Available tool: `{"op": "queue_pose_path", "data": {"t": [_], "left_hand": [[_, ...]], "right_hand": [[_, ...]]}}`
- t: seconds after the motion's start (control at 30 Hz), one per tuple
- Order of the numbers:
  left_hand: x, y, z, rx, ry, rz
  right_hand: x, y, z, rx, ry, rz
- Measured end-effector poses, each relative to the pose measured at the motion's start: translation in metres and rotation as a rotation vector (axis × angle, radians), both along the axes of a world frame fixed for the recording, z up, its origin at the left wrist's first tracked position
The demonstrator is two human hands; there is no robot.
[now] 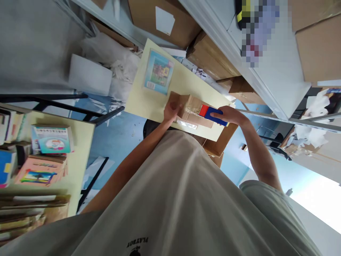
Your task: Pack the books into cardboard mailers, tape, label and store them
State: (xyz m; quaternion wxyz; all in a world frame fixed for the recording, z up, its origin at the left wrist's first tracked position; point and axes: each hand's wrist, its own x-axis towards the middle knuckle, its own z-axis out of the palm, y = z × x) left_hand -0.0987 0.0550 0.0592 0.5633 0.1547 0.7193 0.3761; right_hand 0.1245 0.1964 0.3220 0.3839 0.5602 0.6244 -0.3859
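Observation:
A small brown cardboard box (pixel 188 111) lies on the pale yellow tabletop (pixel 183 76) in front of me, with shiny clear tape along its upper face. My left hand (pixel 171 109) is closed on the box's left end, by a raised flap. In my right hand (pixel 226 115) is a blue and red tape dispenser (pixel 204 110), its red end resting at the box's right part. Left of the box, a blue-covered book (pixel 158 72) in a clear wrapper lies flat on the same table.
Beneath the table's right end stands an open cardboard carton (pixel 222 140). Grey shelving (pixel 229 46) with large boxes runs along the far side. At the left, another table (pixel 82 149) bears stacked books (pixel 52 140). White plastic sacks (pixel 106 53) sit at the upper left.

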Motion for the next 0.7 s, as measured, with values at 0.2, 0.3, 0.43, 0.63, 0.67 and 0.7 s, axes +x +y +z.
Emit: {"op": "queue_pose_path", "data": {"t": [0.2,0.3,0.43,0.63,0.67,0.7], "left_hand": [[-0.001,0.0,0.027,0.136,0.026,-0.149],[0.014,0.008,0.038,0.185,0.016,-0.239],[0.029,0.016,0.041,0.165,0.007,-0.272],[0.029,0.015,0.038,0.143,0.086,-0.275],[0.029,0.015,0.037,0.143,0.106,-0.289],[0.029,0.015,0.036,0.144,0.129,-0.302]], "right_hand": [[0.003,-0.014,0.004,0.069,-0.133,0.133],[0.007,-0.02,0.008,0.073,-0.167,0.123],[0.014,-0.027,0.013,0.063,-0.14,0.067],[0.027,-0.028,0.002,0.012,-0.048,0.015],[0.031,-0.027,0.0,-0.003,-0.031,0.014],[0.037,-0.025,0.0,-0.009,-0.021,0.021]]}}
